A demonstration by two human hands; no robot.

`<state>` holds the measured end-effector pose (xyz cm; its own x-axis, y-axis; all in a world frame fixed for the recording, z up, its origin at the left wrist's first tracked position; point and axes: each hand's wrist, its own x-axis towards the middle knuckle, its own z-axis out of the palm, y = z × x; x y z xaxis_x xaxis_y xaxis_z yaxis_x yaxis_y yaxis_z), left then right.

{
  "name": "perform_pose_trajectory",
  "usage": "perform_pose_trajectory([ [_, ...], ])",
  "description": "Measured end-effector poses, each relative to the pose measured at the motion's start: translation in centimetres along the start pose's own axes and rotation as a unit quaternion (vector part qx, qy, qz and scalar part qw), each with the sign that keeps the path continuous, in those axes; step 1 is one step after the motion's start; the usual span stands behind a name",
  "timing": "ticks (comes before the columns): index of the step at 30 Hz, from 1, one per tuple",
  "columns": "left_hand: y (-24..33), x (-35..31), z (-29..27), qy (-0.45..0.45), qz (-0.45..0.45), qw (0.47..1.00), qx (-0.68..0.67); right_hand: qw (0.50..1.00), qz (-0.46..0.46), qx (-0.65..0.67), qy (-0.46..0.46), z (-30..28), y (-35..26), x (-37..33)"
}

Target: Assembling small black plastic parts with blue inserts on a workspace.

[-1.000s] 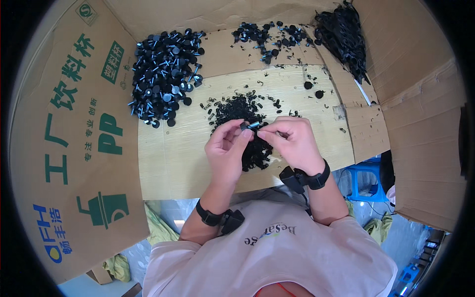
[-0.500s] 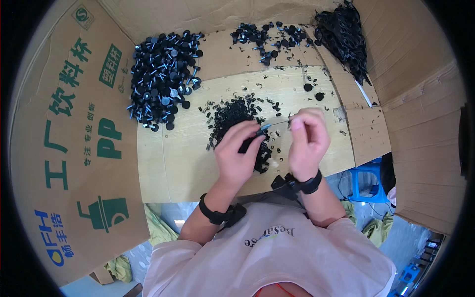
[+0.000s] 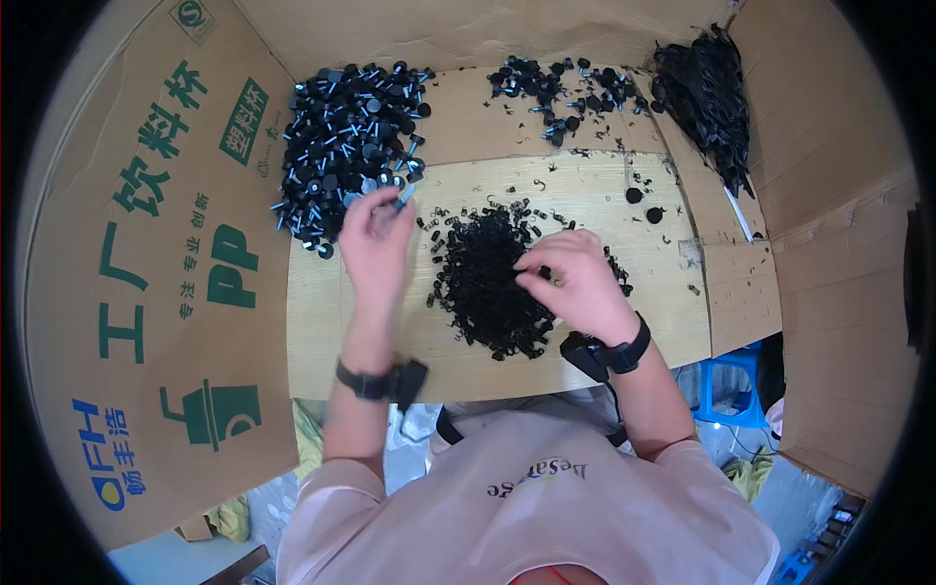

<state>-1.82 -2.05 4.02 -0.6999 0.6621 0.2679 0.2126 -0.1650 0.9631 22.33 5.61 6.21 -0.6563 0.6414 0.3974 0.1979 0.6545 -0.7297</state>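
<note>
Board (image 3: 648,336) partly hidden by hands (image 3: 375,244); held bolt (image 3: 405,196) blurred.

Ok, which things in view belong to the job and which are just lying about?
Likely in the job:
bolt in the left hand
bolt pile beyond it
black scraps by the right hand
scattered bolts at the back

Probably just lying about:
blue stool
greenish cloth
black strip bundle, role unclear

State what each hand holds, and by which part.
Left hand: a screw with a straight, silvery-blue metal shank, apparently by its head end, shank protruding. Right hand: cannot tell whether it holds anything.
</note>
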Motion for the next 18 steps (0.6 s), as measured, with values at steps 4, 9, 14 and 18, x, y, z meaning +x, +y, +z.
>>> perform_pose_trajectory([
  [4, -0.5, 7.0, 0.1, -0.027, 0.17, 0.926, 0.335, 0.983, -0.132, -0.113, -0.055, 1.4, -0.2, 0.6],
  [9, -2.5, 8.8, 0.3, -0.02, 0.239, 0.798, 0.552, 0.979, -0.179, -0.099, -0.026, 1.7, -1.9, 2.1],
  [14, -3.2, 7.9, 1.7, -0.006, 0.214, 0.789, 0.575, 0.995, -0.095, -0.032, 0.006, -3.0, 2.0, 2.4],
  [18, -2.9, 7.8, 2.0, 0.032, 0.267, 0.835, 0.48, 0.979, 0.126, -0.132, 0.089, -9.6, 8.6, 2.2],
])
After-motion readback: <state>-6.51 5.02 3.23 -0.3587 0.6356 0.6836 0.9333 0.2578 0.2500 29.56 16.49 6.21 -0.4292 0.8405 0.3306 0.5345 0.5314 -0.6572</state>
